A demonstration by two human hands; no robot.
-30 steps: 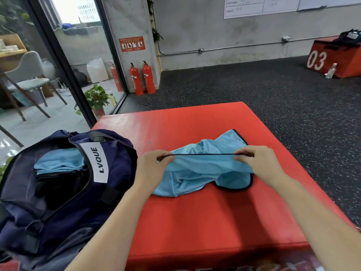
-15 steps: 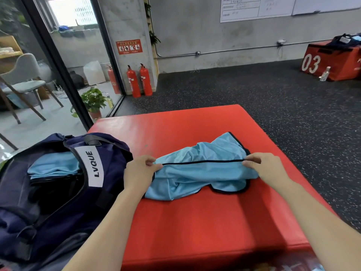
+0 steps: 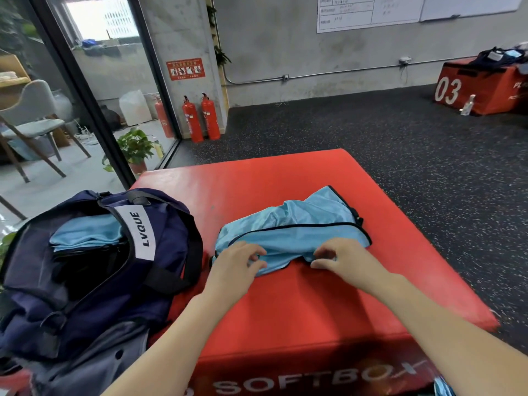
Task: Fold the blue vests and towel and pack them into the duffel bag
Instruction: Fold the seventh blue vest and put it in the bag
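Both hands work the near edge of a light-blue vest point(image 3: 294, 232): the left hand point(image 3: 234, 264), fingers curled, pinches the fabric at the vest's near-left corner, thumb and fingertips bunching the cloth, while the right hand point(image 3: 343, 258) has its fingers curled down on the near-right part of the hem, thumb stretched out along the red surface; whether it actually grips the cloth can't be told from this angle. The vest, trimmed w/ black piping, lies crumpled and partly folded on top of a red padded box point(image 3: 285, 304) marked "SOFTBOX" on its front face. Just beside it, at the box's left side, sits a navy duffel bag point(image 3: 94, 275), unzipped, w/ a white "LVQUE" label on its strap; a folded light-blue piece point(image 3: 85, 232) already lies inside its open top, nr the far side. Bag and vest are close but apart. In the bkgd: two red fire extinguishers point(image 3: 201, 118) stand vs. the concrete wall, a potted plant point(image 3: 134, 147) sits behind the glass door, and a second red box point(image 3: 480, 87) numbered "03" stands far right on the speckled dark floor.
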